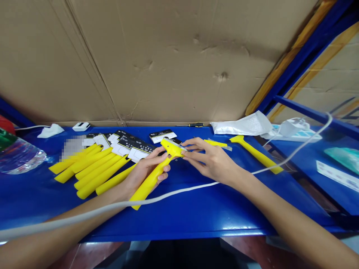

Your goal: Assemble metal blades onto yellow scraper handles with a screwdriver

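Observation:
My left hand (147, 168) is wrapped round the yellow handle of a scraper (151, 182), held tilted above the blue table with its head up. At the right end of the scraper's head, the fingers of my right hand (210, 157) pinch the edge; a greyish strip shows along that head. Left of my hands lie several more yellow scrapers (98, 173) in a row, their heads partly covered by black-and-white printed cards (131, 145). Another yellow scraper (254, 153) rests alone on the right.
A white cable (179, 191) crosses in front of my forearms. Along the back lie a card stack (162, 136), a screwdriver (195, 124), a white bag (241, 125) and a power strip (298, 132). A yellow piece (217, 143) sits behind my right hand; a plastic bottle (22, 155) is far left.

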`<state>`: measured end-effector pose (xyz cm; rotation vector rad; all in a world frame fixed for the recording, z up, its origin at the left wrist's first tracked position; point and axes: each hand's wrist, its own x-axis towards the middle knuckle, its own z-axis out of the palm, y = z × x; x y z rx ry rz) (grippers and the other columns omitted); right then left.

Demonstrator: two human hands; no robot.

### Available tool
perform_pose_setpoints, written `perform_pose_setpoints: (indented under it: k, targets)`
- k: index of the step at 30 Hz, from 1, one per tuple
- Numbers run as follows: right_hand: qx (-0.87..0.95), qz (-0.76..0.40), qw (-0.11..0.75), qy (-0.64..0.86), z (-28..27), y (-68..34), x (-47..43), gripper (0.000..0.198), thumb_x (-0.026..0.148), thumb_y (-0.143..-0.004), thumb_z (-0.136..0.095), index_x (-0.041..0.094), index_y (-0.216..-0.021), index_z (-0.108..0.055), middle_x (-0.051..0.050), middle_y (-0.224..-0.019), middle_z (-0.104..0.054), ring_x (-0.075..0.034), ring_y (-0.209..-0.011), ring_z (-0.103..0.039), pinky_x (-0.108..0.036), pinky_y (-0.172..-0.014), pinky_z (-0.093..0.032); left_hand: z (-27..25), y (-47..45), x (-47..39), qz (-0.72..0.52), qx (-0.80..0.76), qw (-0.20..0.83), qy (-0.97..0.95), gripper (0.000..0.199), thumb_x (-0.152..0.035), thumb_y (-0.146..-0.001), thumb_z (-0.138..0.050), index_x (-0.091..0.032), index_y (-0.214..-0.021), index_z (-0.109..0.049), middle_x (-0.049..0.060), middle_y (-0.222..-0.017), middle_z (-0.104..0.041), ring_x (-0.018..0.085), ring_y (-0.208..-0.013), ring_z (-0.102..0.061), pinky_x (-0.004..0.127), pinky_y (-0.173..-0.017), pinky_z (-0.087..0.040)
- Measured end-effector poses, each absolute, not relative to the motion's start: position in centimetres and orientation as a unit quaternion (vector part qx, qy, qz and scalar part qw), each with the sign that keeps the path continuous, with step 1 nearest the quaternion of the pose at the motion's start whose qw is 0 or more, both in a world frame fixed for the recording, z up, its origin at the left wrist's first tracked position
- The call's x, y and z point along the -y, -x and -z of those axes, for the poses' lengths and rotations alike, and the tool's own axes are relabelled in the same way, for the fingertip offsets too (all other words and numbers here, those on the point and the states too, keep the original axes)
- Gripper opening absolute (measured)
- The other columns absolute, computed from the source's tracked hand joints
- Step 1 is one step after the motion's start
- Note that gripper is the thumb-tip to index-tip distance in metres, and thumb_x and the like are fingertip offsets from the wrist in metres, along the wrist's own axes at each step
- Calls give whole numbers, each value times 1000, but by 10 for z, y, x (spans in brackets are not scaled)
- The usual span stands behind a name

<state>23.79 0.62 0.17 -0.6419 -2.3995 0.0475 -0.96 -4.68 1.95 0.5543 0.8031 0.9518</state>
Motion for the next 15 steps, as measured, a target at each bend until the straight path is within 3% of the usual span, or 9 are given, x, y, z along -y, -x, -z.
perform_pose_setpoints:
  k: [9, 13, 15]
  targets:
    - [923, -21, 289, 252, -10, -235, -1, 25, 29, -110, -58, 22, -119, -80, -16, -140, -66, -31, -117, -76, -50, -88, -71, -12, 10, 45, -457, -369, 765, -265, 38, -17, -92, -78, -23, -125, -60, 1, -83, -60, 8, -53, -57, 14, -43, -42]
    - [897, -72, 341, 272, -13, -239, -7, 25, 30, -110, -57, 24, -127, -73, -15, -138, -64, -29, -120, -71, -49, -99, -65, -14, 11, 45, -476, -365, 756, -261, 38, -15, -91, -79, -24, -123, -61, 2, -90, -63, 8, -55, -58, 14, -43, -42]
    - [876, -85, 367, 301, -13, -244, -14, 21, 24, -109, -55, 24, -124, -70, -12, -128, -68, -26, -113, -71, -45, -95, -62, -13, 14, 43, -491, -352, 752, -264, 39, -16, -92, -79, -25, -125, -61, 5, -102, -67, 8, -59, -59, 14, -44, -43]
